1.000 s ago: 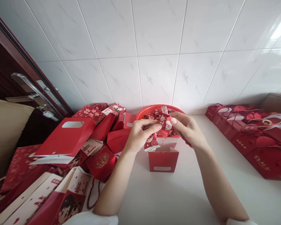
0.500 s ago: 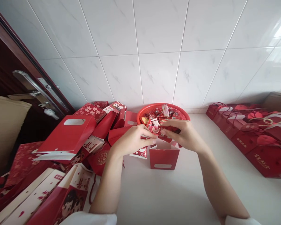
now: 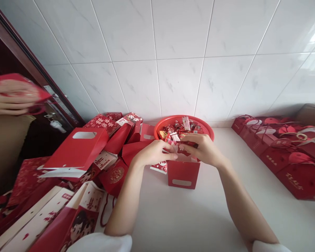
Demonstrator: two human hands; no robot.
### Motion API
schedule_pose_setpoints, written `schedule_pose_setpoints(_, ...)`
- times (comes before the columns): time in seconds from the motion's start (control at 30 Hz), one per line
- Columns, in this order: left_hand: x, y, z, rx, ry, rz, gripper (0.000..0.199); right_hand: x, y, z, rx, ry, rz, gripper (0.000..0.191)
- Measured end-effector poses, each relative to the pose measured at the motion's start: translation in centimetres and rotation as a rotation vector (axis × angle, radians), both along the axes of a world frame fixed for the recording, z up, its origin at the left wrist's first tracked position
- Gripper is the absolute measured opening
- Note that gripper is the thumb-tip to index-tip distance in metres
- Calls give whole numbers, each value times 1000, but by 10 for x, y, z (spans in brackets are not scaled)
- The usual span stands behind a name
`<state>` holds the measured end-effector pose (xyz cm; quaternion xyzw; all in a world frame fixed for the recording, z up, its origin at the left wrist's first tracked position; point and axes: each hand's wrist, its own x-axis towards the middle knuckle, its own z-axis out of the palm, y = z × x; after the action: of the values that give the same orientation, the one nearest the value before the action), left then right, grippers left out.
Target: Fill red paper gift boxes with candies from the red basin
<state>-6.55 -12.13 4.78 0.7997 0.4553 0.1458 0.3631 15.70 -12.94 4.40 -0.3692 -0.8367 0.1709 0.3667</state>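
Observation:
A small red box (image 3: 183, 172) stands upright on the white table, its open top facing up and a pale oval window low on its front. My left hand (image 3: 157, 153) is at the box's upper left edge, fingers closed on something I cannot make out. Over the opening, my right hand (image 3: 203, 148) pinches a red wrapped candy (image 3: 183, 148). Just behind stands a red basket (image 3: 165, 121) of wrapped candies. A red and white packet (image 3: 161, 166) lies left of the box.
Red boxes and bags (image 3: 76, 147) are heaped at the left. Finished-looking red gift boxes (image 3: 283, 164) with cords line the right side. Another person's hand (image 3: 13, 98) holds a red item at the far left, by the door handle. A tiled wall (image 3: 178, 80) rises behind.
Another person's hand with a red item has appeared at the far left. My left hand has shifted slightly right, over the box edge. My right hand has moved a little left.

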Motion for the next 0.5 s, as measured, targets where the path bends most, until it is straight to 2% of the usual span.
schedule_pose_setpoints(0.27,2,4,-1,-58,-63,14,29,0,2,-5,47,-82,-69,13)
schedule_pose_setpoints(0.33,2,4,0,-52,-46,66,35,1,-1,-3,32,-16,-84,11)
schedule_pose_setpoints(0.5,4,5,0,-73,-10,154,47,-3,-8,4,-25,304,-276,37)
